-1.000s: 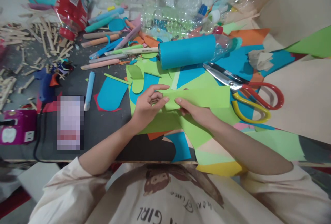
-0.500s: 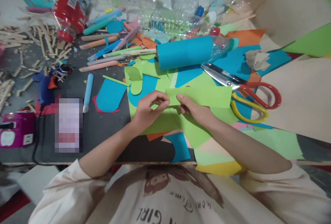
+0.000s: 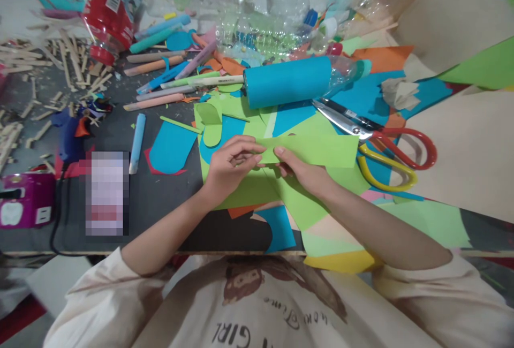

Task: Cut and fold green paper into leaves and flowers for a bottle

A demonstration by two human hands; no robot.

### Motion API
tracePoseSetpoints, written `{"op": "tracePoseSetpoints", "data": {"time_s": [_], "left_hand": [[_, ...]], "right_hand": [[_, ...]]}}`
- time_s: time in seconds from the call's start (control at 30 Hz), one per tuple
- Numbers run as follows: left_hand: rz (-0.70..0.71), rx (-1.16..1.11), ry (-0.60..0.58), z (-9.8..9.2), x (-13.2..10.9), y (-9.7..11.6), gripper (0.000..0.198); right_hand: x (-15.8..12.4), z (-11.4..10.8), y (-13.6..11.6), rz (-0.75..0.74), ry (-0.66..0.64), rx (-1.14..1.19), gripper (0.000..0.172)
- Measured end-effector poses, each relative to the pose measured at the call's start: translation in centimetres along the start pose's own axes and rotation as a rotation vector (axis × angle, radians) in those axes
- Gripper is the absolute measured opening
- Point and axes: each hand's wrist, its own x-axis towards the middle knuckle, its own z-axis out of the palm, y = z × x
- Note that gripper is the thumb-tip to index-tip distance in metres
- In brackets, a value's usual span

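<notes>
A lime-green paper strip [image 3: 321,150] is held level between my two hands, over larger green sheets [image 3: 257,190]. My left hand [image 3: 233,165] is closed on the strip's left end, fingers over the top and thumb below. My right hand [image 3: 301,168] pinches the strip near its middle, thumb on the front and fingers behind, partly hidden. Just beyond lies a plastic bottle wrapped in blue paper [image 3: 287,81]. Scissors with red and yellow handles [image 3: 363,133] lie by the strip's right end, next to a black pen [image 3: 353,115].
Several markers [image 3: 160,77] lie at the back left, near a red-labelled bottle [image 3: 108,21] and scattered wooden sticks [image 3: 72,59]. A glue gun [image 3: 69,134], a phone [image 3: 106,193] and a purple box [image 3: 28,201] are on the left. Clear bottles [image 3: 273,5] fill the back.
My left fingers have shifted slightly over the strip's left end and now cover more of its edge. My right hand and the strip stay almost in place.
</notes>
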Motion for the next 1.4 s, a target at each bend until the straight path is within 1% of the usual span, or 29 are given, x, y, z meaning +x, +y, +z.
{"op": "tracePoseSetpoints", "data": {"time_s": [0.1,0.27,0.37,0.43,0.47,0.53,0.6,0.67,0.7,0.8,0.9,1.03,1.2,1.4], "left_hand": [[0.017,0.001,-0.008,-0.01,-0.1,-0.08,0.015],[0.002,-0.031,-0.011,0.04,-0.17,0.07,0.018],[-0.001,-0.035,-0.033,-0.05,-0.11,0.04,0.026],[0.025,-0.054,-0.048,-0.18,-0.08,-0.04,0.034],[0.042,-0.059,-0.054,-0.24,-0.08,-0.08,0.034],[0.078,-0.037,-0.046,-0.33,-0.09,-0.15,0.026],[0.116,0.012,0.005,-0.35,-0.1,-0.19,0.017],[0.141,0.053,0.051,-0.31,-0.07,-0.18,0.013],[0.142,0.068,0.056,-0.29,-0.04,-0.15,0.012],[0.127,0.084,0.034,-0.21,0.03,-0.03,0.01],[0.132,0.095,0.038,-0.19,0.04,0.07,0.01],[0.132,0.14,0.031,-0.21,-0.01,0.0,0.01],[0.188,0.16,0.018,-0.22,-0.03,-0.08,0.009],[0.237,0.151,0.016,-0.36,0.04,-0.16,0.007]], "right_hand": [[0.1,-0.02,0.17,-0.009,-0.002,-0.005,0.07],[-0.07,-0.05,0.09,-0.059,0.002,0.004,0.07],[-0.34,-0.13,-0.1,-0.002,0.003,-0.009,0.068],[-0.44,-0.18,-0.15,0.037,0.011,-0.013,0.067],[-0.45,-0.2,-0.15,0.042,0.019,-0.012,0.067],[-0.37,-0.18,-0.11,0.028,0.035,-0.01,0.068],[-0.25,-0.11,-0.06,0.004,0.038,-0.008,0.068],[-0.15,-0.05,-0.01,-0.015,0.025,0.002,0.068],[-0.12,-0.03,0.03,-0.025,0.021,0.011,0.068],[-0.08,-0.03,0.18,-0.033,0.022,0.024,0.07],[-0.05,-0.05,0.36,-0.046,0.007,0.029,0.072],[0.02,0.01,0.52,-0.051,-0.006,0.028,0.071],[0.18,0.13,0.69,-0.086,-0.018,0.041,0.072],[0.11,0.05,0.58,-0.028,0.002,0.029,0.074]]}}
